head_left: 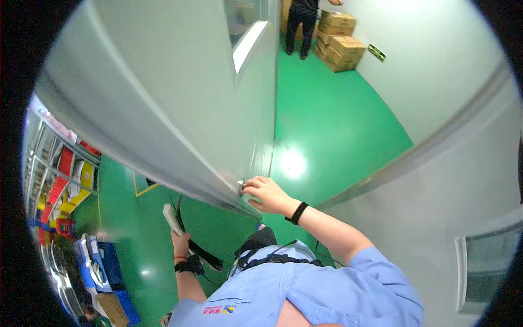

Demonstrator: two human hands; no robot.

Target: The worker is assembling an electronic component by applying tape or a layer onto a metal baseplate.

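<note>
There were two foreground hands (267,195), two doors (207,98), two windows (493,267), one doorknob (242,187), one white bar (172,218), one co-worker (302,23), one sign (376,52), at least three boxes (347,52).

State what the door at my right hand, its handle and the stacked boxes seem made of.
Door: perhaps painted metal; smooth, pale grey, with a soft sheen.
Handle: probably polished metal, from its silvery glint, though little of it shows.
Stacked boxes: likely cardboard, matte; brown and flat-sided.

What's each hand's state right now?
Left hand: closed, holding a long white bar-shaped object; whether also the flat black strips, cannot tell.
Right hand: curled at the round silvery metal door knob; full grip unclear.
</note>
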